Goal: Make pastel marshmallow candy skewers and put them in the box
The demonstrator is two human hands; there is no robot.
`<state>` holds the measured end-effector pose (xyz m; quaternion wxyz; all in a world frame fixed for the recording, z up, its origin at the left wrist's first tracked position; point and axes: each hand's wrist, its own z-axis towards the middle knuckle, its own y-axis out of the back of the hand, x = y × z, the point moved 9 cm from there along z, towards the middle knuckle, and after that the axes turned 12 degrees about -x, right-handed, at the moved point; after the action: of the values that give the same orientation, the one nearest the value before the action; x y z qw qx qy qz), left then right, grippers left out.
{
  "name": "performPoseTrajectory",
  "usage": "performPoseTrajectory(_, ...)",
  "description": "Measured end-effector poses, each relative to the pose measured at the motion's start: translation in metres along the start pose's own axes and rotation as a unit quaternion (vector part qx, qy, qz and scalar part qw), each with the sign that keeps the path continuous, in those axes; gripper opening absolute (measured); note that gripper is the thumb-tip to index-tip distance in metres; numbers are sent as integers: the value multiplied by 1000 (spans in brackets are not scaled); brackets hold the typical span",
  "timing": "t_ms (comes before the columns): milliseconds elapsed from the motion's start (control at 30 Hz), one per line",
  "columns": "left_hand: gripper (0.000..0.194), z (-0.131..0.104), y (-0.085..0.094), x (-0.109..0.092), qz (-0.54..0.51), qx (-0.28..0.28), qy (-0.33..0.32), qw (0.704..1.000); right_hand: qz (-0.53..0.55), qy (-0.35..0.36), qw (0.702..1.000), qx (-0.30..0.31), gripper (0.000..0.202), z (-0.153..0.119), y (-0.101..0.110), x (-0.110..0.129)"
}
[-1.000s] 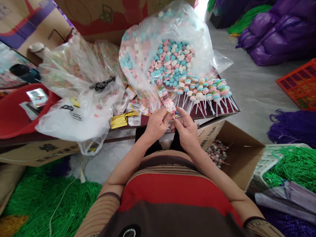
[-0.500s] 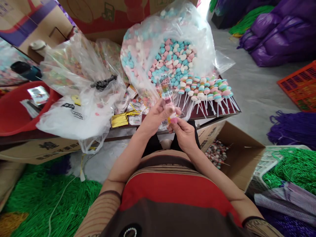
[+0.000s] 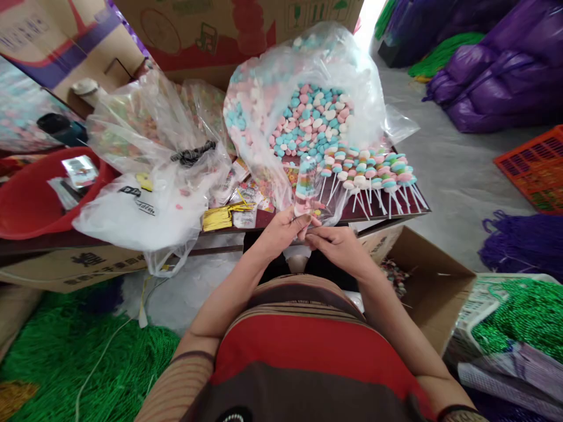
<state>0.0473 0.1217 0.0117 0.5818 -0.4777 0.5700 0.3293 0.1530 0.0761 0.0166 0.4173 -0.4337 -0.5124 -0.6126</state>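
Observation:
My left hand (image 3: 284,230) is closed around the lower part of a marshmallow candy stick (image 3: 305,180), which stands upright in a clear wrapper. Its blue, white and pink pieces show above my fingers. Just right of it, my right hand (image 3: 336,245) pinches at the wrapper's bottom end; the fingertips of both hands nearly meet. Behind them, a large open clear bag (image 3: 365,82) spills pink, blue and white candies (image 3: 314,120) on the dark table. Several finished-looking candy skewers (image 3: 365,167) lie at the table's right end, white sticks toward me.
Yellow twist ties (image 3: 217,218) and printed packets (image 3: 245,217) lie left of my hands. Farther left are a white plastic bag (image 3: 141,202) and a red basin (image 3: 30,199). An open cardboard box (image 3: 440,272) with wrapped sweets stands low right, beside a crate (image 3: 466,305) of green strands.
The wrapped candy stick now stands more upright in my left hand, and both hands sit slightly lower. My right hand has shifted to its bottom end. The view has tilted up a little.

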Motion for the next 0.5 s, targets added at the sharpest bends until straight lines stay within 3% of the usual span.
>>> performPoseTrajectory(67,55,-4,1,-3,32,8,-9,999,-46,38,995,-79,27,5,33,17)
performPoseTrajectory(167,58,-15,-11,2,59,57,17,996,26,113,965,-234,31,6,71,46)
performPoseTrajectory(233,60,-22,-21,8,61,91,35,993,74,160,956,-234,40,8,66,58)
performPoseTrajectory(333,62,-31,-34,16,56,132,52,988,80,173,963,-190,39,14,46,59)
performPoseTrajectory(500,61,-36,-40,18,45,160,54,985,45,166,958,-229,34,13,47,48)
